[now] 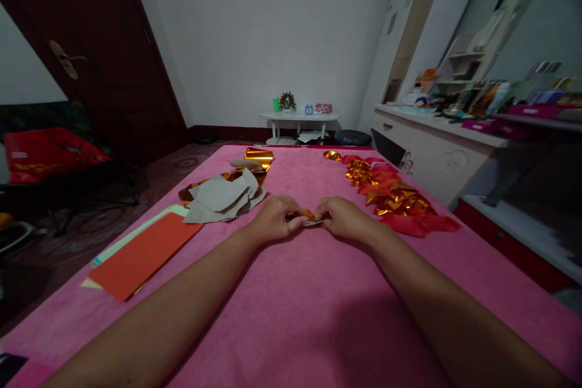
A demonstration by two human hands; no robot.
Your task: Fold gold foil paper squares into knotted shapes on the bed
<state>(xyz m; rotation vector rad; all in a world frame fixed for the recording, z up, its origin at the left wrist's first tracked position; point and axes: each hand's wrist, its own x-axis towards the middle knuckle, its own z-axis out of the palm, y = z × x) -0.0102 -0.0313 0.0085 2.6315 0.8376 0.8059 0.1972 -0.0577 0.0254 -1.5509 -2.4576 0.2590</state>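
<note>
Over the middle of the pink cloth, my left hand and my right hand pinch a small piece of paper between them. Grey shows along its lower edge and orange-gold above; the fingers hide most of it. Left of my left hand lies a loose pile of grey-backed paper sheets, with gold foil showing beneath. To the right of my right hand runs a row of crumpled or folded gold foil pieces mixed with red ones.
A stack of coloured paper with an orange sheet on top lies at the left edge. A gold foil roll sits at the far left of the cloth. A white dresser stands on the right, a red bag on the left.
</note>
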